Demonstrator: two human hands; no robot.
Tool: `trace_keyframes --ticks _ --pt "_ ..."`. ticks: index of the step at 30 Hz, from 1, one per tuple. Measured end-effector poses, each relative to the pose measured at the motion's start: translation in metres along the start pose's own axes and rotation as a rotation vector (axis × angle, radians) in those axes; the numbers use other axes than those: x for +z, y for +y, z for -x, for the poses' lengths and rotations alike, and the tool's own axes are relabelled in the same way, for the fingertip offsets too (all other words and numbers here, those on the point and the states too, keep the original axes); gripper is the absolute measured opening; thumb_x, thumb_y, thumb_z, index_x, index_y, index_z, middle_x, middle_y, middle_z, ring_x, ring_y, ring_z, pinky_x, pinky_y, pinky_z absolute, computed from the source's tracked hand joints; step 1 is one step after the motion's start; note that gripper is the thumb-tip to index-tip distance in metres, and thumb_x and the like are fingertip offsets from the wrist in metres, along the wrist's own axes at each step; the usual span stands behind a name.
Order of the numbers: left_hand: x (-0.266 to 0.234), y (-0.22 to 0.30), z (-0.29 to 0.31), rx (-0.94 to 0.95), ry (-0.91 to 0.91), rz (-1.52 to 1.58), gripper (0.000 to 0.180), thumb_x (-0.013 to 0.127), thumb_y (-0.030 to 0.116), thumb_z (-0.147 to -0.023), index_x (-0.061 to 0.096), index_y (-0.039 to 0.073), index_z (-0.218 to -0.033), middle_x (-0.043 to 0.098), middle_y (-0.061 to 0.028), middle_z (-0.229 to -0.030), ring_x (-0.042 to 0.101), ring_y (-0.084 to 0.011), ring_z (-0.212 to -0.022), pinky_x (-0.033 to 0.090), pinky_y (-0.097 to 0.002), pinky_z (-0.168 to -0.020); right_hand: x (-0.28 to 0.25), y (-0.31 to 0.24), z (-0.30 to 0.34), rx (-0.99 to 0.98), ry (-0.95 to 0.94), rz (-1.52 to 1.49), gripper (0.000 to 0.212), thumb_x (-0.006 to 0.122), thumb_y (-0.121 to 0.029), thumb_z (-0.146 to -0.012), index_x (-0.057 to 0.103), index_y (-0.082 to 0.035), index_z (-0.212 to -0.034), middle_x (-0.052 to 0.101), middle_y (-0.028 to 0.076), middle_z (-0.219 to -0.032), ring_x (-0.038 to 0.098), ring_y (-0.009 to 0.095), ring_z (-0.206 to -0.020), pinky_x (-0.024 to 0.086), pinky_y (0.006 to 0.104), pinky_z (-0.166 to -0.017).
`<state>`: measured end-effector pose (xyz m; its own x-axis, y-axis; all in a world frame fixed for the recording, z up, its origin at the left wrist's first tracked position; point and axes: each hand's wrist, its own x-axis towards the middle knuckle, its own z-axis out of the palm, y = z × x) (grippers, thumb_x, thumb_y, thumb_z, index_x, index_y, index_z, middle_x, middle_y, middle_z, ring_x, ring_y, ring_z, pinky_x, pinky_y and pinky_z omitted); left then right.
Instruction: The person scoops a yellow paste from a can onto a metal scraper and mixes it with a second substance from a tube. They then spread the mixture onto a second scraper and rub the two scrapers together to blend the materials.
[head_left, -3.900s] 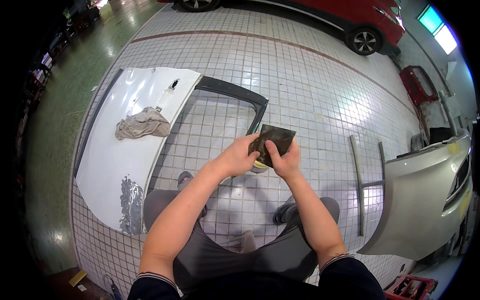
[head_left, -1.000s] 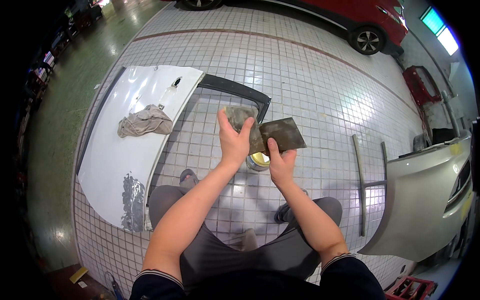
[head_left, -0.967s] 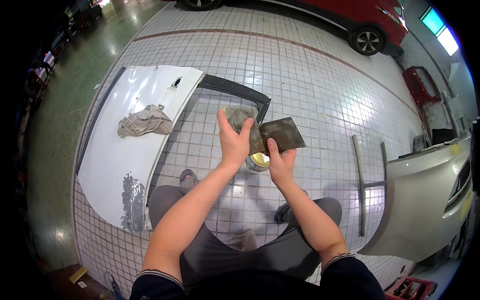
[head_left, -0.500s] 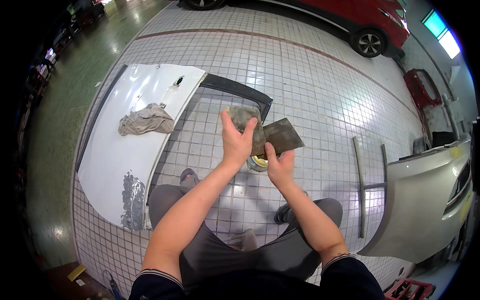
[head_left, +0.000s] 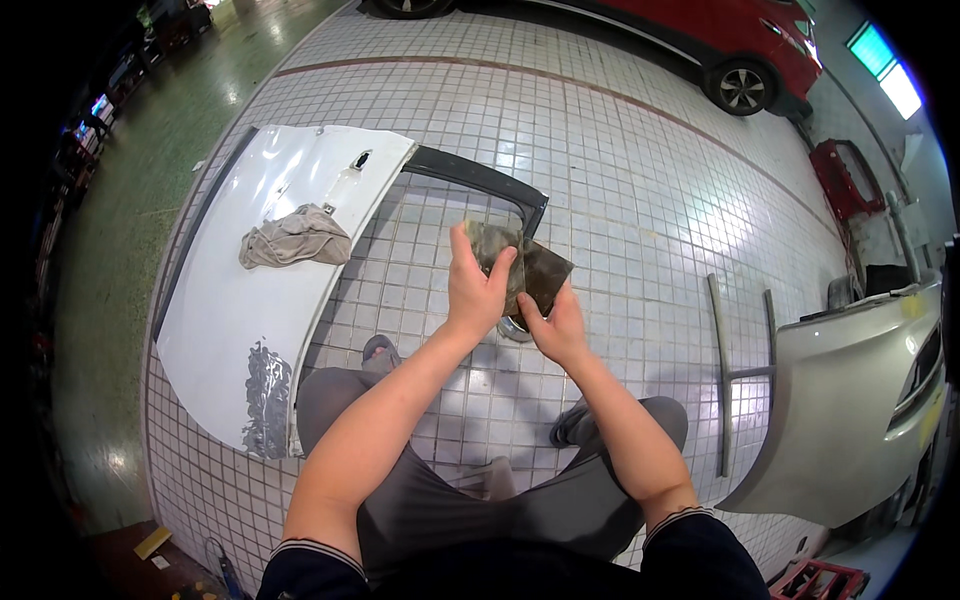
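Smudged, dull plates (head_left: 547, 272), glossy door panel (head_left: 235, 325), matt cloth (head_left: 296, 238).

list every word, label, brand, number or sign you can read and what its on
No text can be read.
Lighter plate in the left hand: no lettering shows.
Darker plate in the right hand: none shows.
Tin below: mostly hidden, nothing legible.
White door panel: none shows.
Red car: nothing legible.

Your right hand (head_left: 557, 328) and its plate (head_left: 548, 272) hide much of the tin (head_left: 513, 331); the top edge crops the car (head_left: 690, 28).
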<state>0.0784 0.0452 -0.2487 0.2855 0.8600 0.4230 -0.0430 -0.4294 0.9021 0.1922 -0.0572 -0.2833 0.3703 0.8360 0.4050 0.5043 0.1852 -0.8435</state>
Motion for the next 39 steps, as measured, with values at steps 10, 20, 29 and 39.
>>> trace_keyframes --ticks 10,20,29,39 --pt "-0.001 -0.004 0.007 0.040 -0.024 -0.048 0.045 0.070 0.016 -0.092 0.044 0.000 -0.125 0.065 -0.0190 -0.102 0.066 -0.0356 -0.090 0.051 -0.0429 -0.079 -0.010 0.008 -0.002 0.079 -0.201 -0.003 0.041 0.067 -0.011 -0.091 0.055 -0.001 -0.128 0.069 0.021 -0.106 0.068 0.038 -0.095 0.053 0.0427 -0.084" --pt "0.004 0.000 0.014 0.120 -0.245 -0.122 0.034 0.068 0.015 -0.094 0.051 0.000 -0.119 0.063 -0.0204 -0.099 0.062 -0.0401 -0.090 0.050 -0.0445 -0.079 -0.008 0.025 0.010 0.109 -0.324 0.030 0.036 0.066 -0.016 -0.092 0.055 0.001 -0.121 0.070 0.021 -0.097 0.068 0.039 -0.091 0.053 0.0448 -0.083" --pt "-0.005 -0.001 -0.013 -0.073 0.016 0.115 0.030 0.052 0.019 -0.105 0.048 -0.004 -0.123 0.061 -0.0140 -0.109 0.057 -0.0213 -0.099 0.046 -0.0336 -0.090 -0.022 0.033 0.001 0.075 -0.128 0.507 0.034 0.063 -0.015 -0.087 0.059 -0.005 -0.119 0.068 0.021 -0.101 0.066 0.043 -0.091 0.053 0.0504 -0.077" --pt "-0.006 0.003 -0.012 -0.059 -0.059 0.163 0.036 0.054 0.014 -0.103 0.044 0.000 -0.135 0.058 -0.0120 -0.118 0.058 -0.0181 -0.104 0.047 -0.0314 -0.093 -0.025 -0.005 -0.006 0.007 -0.011 0.545 0.018 0.063 -0.010 -0.092 0.066 -0.009 -0.109 0.065 0.013 -0.094 0.066 0.038 -0.086 0.052 0.0467 -0.068"
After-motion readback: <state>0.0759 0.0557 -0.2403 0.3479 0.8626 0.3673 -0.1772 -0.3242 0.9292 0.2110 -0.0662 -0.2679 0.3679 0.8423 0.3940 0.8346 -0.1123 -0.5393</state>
